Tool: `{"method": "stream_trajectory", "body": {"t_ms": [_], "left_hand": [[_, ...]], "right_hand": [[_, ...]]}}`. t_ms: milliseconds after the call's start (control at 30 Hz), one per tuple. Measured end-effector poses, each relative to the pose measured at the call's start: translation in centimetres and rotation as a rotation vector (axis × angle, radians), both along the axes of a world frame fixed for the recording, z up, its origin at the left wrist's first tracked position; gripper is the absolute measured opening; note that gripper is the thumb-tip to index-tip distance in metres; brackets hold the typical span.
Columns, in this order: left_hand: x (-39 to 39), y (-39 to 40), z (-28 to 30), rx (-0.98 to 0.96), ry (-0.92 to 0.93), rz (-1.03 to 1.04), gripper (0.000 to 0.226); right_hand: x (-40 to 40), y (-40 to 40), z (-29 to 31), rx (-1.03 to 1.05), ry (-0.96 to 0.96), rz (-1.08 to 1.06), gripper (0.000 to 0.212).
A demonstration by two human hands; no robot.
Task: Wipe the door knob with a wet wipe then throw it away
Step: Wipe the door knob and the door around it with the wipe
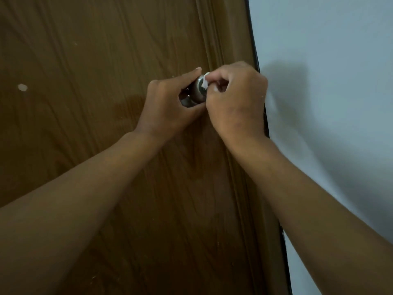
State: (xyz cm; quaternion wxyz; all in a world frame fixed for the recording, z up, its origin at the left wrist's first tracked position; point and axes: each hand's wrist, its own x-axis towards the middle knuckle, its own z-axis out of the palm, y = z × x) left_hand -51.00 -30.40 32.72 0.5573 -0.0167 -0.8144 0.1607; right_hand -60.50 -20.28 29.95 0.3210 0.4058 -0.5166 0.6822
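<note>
A round silver door knob (196,91) sticks out of a brown wooden door (95,81). My left hand (168,105) wraps around the knob from the left, fingers curled over its top and underside. My right hand (236,99) is closed on a small crumpled white wet wipe (205,83) and presses it against the knob's right front face. Most of the wipe is hidden inside my right fist, and much of the knob is covered by both hands.
The door's right edge (262,116) runs dark beside a pale grey-white wall (329,103). A small white chip (22,87) marks the door at the left. Both forearms reach in from the bottom corners.
</note>
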Motion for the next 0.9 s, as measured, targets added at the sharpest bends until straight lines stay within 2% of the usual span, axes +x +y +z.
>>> {"method": "stream_trajectory", "body": {"t_ms": [167, 333, 500, 600, 767, 900], "left_hand": [[-0.2, -0.3, -0.1, 0.008, 0.025, -0.044, 0.052], [-0.2, -0.3, 0.0, -0.001, 0.012, -0.024, 0.058], [-0.2, -0.3, -0.1, 0.014, 0.021, -0.04, 0.053], [-0.2, -0.1, 0.0, 0.021, 0.016, -0.02, 0.057], [-0.1, 0.0, -0.2, 0.018, 0.026, -0.022, 0.055], [0.0, 0.1, -0.1, 0.02, 0.008, -0.026, 0.056]], "right_hand": [[0.7, -0.2, -0.6, 0.009, -0.005, 0.098, 0.016], [0.2, 0.0, -0.4, -0.012, -0.053, 0.02, 0.015], [0.9, 0.0, -0.5, 0.021, -0.005, 0.08, 0.016], [0.2, 0.2, 0.3, -0.004, -0.055, 0.038, 0.014], [0.8, 0.2, -0.7, 0.08, 0.016, 0.032, 0.018], [0.4, 0.1, 0.0, 0.04, -0.004, 0.015, 0.017]]}}
